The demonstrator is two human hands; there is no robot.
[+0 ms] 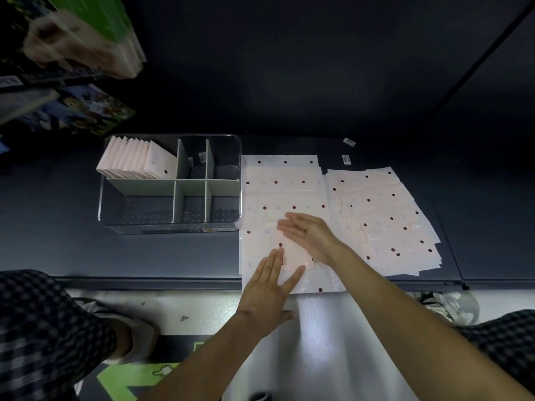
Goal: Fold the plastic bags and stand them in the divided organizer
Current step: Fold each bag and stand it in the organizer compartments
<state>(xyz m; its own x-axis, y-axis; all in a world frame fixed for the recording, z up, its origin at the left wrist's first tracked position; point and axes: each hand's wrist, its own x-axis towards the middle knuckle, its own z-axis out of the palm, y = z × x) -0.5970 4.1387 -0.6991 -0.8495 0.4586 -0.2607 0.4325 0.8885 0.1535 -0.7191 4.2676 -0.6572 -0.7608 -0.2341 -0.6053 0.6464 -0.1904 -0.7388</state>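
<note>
A small folded pink dotted bag (295, 253) lies on a flat stack of the same bags (285, 186) near the shelf's front edge. My left hand (270, 287) lies flat, its fingertips pressing the folded bag's near left part. My right hand (309, 234) rests with straight fingers across its far right side. A clear divided organizer (169, 183) stands to the left. Its back left compartment holds several folded bags (136, 160) standing upright. The other compartments look empty.
A second spread pile of unfolded dotted bags (385, 215) lies to the right of the stack. Both sit on a dark shelf (72, 241) whose front edge runs just below the hands. Packaged goods (86, 36) hang at the upper left. My knees frame the light floor.
</note>
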